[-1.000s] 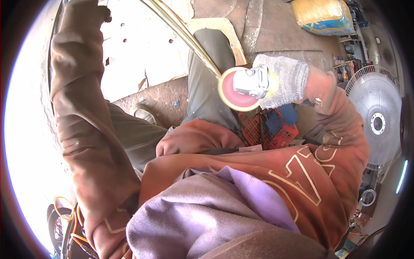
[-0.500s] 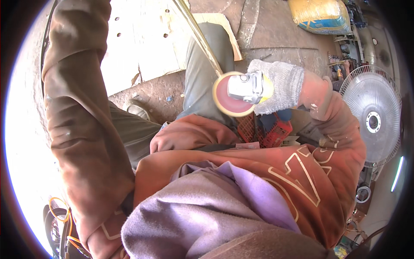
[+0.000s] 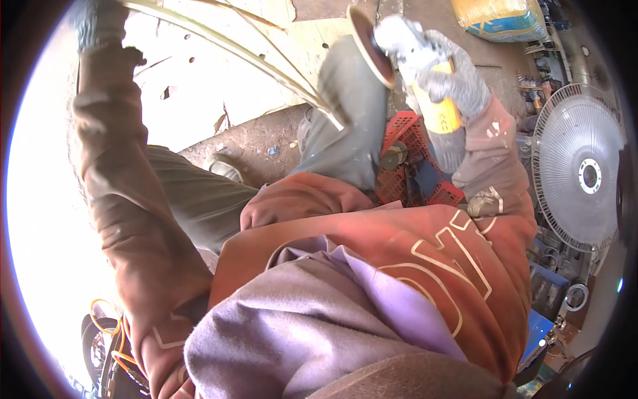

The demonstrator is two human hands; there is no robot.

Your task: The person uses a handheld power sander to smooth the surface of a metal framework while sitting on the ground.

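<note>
My right hand [image 3: 458, 76], in a grey knit glove, is closed round the yellow body of an angle grinder [image 3: 440, 114]. The grinder's round reddish-brown disc [image 3: 371, 50] is tilted nearly edge-on, just above my right knee. At the upper left, my left hand [image 3: 101, 23] wears a glove washed out by glare. It appears closed on one end of a long, narrow metal bar [image 3: 232, 50], its fingers partly cut off by the picture's edge. The bar slants down to the right, its free end over my right leg, apart from the disc.
A pale perforated board [image 3: 193, 100] lies on the dirty floor ahead. Red plastic crates [image 3: 402, 139] holding discs stand beside my right leg. To the right is a large fan [image 3: 578, 176]. A yellow and blue wrapped bundle [image 3: 502, 18] lies at the far right.
My right hand has raised and turned the grinder, taking its disc away from the bar's end. The bar has swung to a flatter slant, and my left glove has come into view.
</note>
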